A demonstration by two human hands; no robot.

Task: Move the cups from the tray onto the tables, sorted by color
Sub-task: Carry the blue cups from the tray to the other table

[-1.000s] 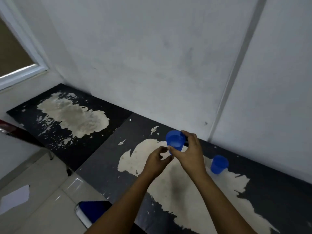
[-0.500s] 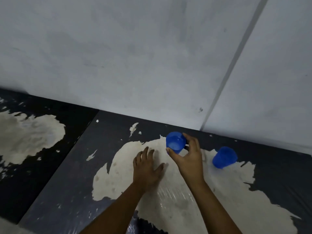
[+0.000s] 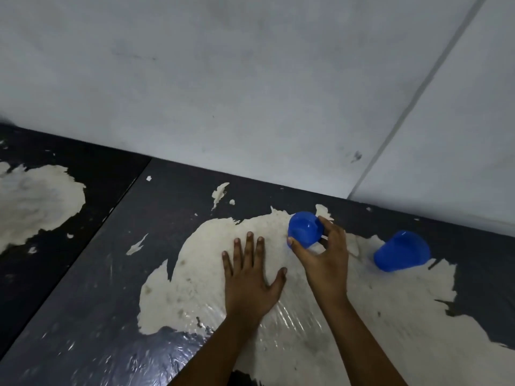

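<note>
Resting flat on the worn dark table [image 3: 92,288], the left hand [image 3: 250,282] has its fingers spread and holds nothing. Beside it, the right hand [image 3: 323,260] pinches a blue cup [image 3: 303,228] between thumb and fingers. Farther right, a second blue cup [image 3: 401,250] stands on the same table.

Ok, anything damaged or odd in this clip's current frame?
Yes: the black coating on the near table has peeled off in big pale patches, and the neighbouring table shows the same. The cups look fine: the right hand holds one blue cup, another blue cup sits beside it.
</note>
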